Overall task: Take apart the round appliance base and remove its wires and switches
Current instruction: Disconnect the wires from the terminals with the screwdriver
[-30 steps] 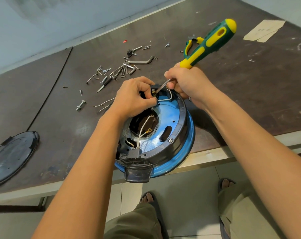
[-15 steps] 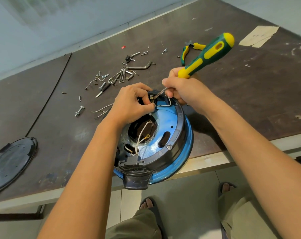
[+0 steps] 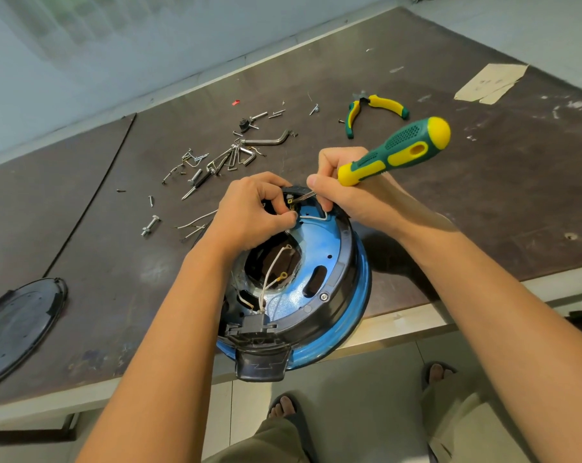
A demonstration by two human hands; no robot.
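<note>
Blue base [image 3: 336, 248] looks hard, hold its rim; wires [image 3: 272, 272] thin, bendy. L hand [image 3: 252, 212] pinches one, R hand [image 3: 349, 202] grips screwdriver [image 3: 399, 152].

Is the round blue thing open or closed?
Open. White wires show inside the base, and a dark round plate lies apart on the table.

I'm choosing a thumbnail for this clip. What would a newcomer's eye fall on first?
The bright green and yellow screwdriver, gripped in the right hand with its tip at the far rim of the round blue base, stands out first. The base sits at the near edge of the table, where the left hand pinches a white wire. Beyond lie scattered screws and matching pliers.
</note>
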